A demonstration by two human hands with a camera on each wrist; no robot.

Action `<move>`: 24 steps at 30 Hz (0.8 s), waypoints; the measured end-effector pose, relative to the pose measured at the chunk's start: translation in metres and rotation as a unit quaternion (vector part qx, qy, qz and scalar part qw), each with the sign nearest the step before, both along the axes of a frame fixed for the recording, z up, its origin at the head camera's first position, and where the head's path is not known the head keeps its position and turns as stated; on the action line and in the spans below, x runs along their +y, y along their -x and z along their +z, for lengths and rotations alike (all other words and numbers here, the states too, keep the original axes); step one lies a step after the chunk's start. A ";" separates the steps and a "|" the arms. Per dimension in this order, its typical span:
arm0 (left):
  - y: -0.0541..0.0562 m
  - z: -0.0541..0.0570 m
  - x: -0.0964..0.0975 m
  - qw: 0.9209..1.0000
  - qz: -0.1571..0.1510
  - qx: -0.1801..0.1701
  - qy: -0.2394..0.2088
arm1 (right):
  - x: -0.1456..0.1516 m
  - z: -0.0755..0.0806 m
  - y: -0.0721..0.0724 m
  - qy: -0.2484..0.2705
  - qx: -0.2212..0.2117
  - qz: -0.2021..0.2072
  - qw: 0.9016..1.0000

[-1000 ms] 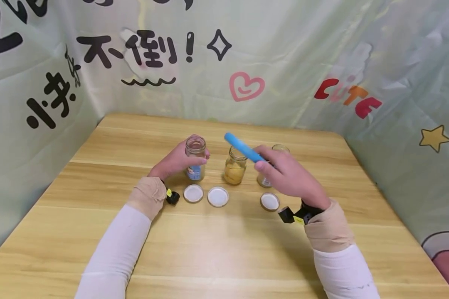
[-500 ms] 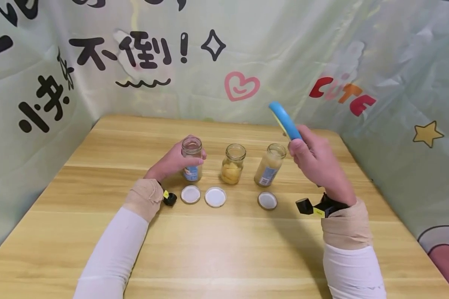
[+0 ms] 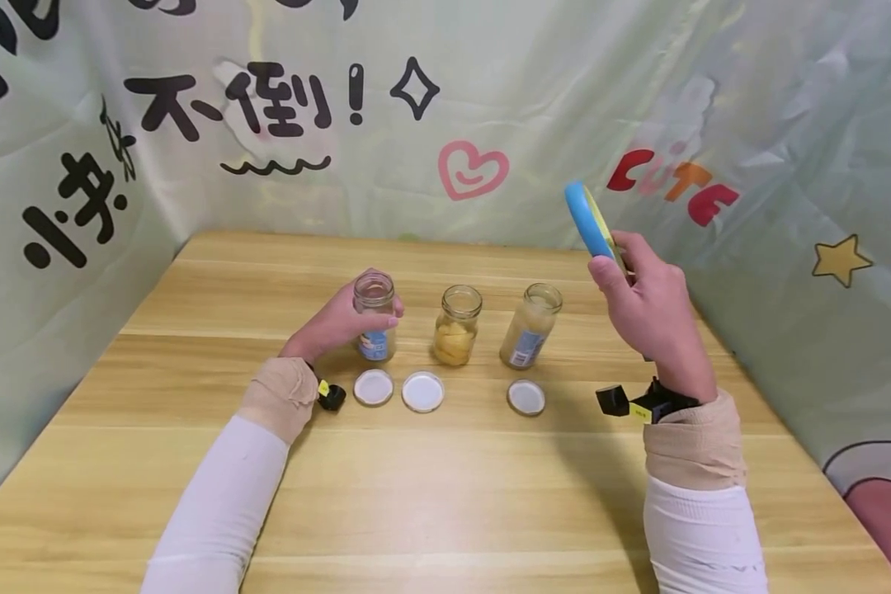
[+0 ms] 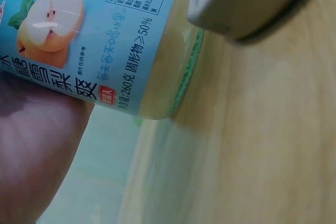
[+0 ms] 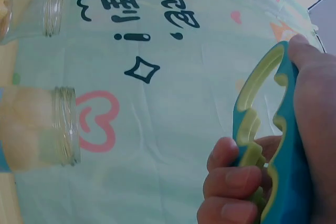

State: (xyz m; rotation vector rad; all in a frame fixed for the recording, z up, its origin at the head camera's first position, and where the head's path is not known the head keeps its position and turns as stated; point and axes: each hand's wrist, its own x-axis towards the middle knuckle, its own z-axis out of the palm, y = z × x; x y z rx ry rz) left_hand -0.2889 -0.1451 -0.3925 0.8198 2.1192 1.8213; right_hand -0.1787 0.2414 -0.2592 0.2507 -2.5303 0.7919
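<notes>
My left hand (image 3: 332, 327) grips the left glass jar (image 3: 374, 346), which stands lidless on the table with its mouth up. Its blue pear label (image 4: 52, 32) fills much of the left wrist view. In my right hand (image 3: 649, 313) is a blue jar opener (image 3: 588, 221), raised above the table to the right of the jars. Yellow-green lining with scalloped notches (image 5: 281, 124) shows inside the opener in the right wrist view, several fingers curled round one side. Two more uncapped jars stand between the hands: a middle jar (image 3: 454, 340) with yellow fruit pieces and a right jar (image 3: 529, 334) with pale contents.
Three lids lie white side up in front of the jars: a left lid (image 3: 374, 387), a middle lid (image 3: 423, 392) and a right lid (image 3: 526, 398). A printed cloth (image 3: 535, 99) hangs behind the wooden table (image 3: 431, 495) and along its sides.
My right hand has moved the jar opener right and up, away from over the jars, uncovering the right jar, and has turned it. The left hand keeps its grip on the left jar.
</notes>
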 end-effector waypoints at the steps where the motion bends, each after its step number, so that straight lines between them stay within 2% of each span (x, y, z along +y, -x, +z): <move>1: 0.000 0.000 0.000 1.000 -0.001 0.001 0.000 | 0.002 0.001 0.000 0.000 -0.005 -0.010 1.000; 11: 0.003 -0.004 0.000 1.000 0.012 0.003 0.007 | 0.017 0.002 0.003 -0.010 -0.045 -0.075 0.996; 15: 0.002 -0.003 0.002 1.000 0.003 0.004 0.008 | 0.028 0.001 0.007 -0.010 -0.065 -0.097 0.993; 24: 0.001 0.000 0.000 1.000 0.011 0.005 0.015 | 0.041 -0.006 0.023 -0.011 -0.149 -0.133 0.980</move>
